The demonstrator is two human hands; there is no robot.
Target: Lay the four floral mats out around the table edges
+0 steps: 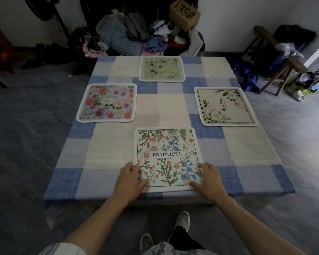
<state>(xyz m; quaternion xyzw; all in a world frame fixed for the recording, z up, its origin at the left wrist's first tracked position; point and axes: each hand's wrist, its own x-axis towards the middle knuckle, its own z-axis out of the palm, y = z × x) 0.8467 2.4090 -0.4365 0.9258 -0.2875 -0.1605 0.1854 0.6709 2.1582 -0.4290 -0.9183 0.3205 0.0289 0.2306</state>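
Dim grey floor runs round a low table under a blue-and-cream checked cloth, with a heap of clothes and a cardboard box piled behind it.

All four mats lie flat on the cloth, one toward each side. The rose mat is at the left, the pale mat with script at the right, the green mat at the far edge and the BEAUTIFUL mat at the near edge, close to the drop.

Both hands are on that last one, well apart. The left hand covers its near left corner and the right hand its near right corner. The fingers lie loose on top, pressing rather than pinching, as far as I can tell.

It looks all but finished, down to a final nudge. The risk is the cloth: a push while pressing down could ruck it or drag it along, shifting the other three mats. A pull toward the body could tip the near mat over the edge.
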